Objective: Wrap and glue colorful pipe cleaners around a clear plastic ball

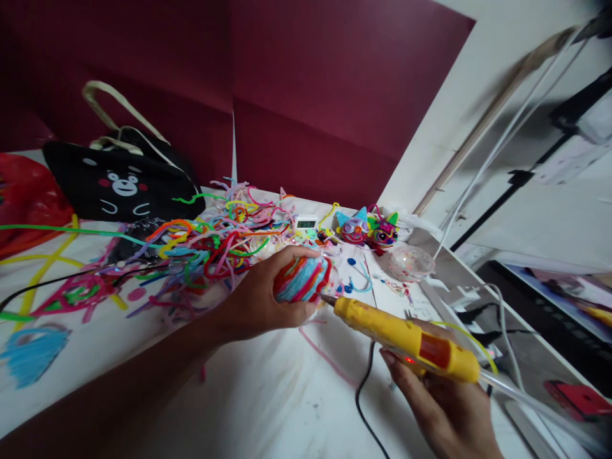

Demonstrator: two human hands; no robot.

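My left hand (261, 296) is wrapped round a ball covered in red, orange and light blue pipe cleaners (303, 278), held above the white table. A yellow hot glue gun (382, 325) with a lit red light is gripped in my right hand (442, 401). Its dark nozzle points left, at the right side of the ball; whether it touches cannot be made out. A clear glue stick (507, 386) sticks out of the gun's back end. Behind the ball, part of a clear plastic shape with bits in it shows, mostly hidden.
A tangle of colourful pipe cleaners (234, 236) spreads across the back left, near a black bag (124, 185). Two pipe-cleaner faces (352, 226), a small digital clock (306, 223) and a clear bowl (411, 262) stand behind. The gun's black cord (367, 389) trails forward.
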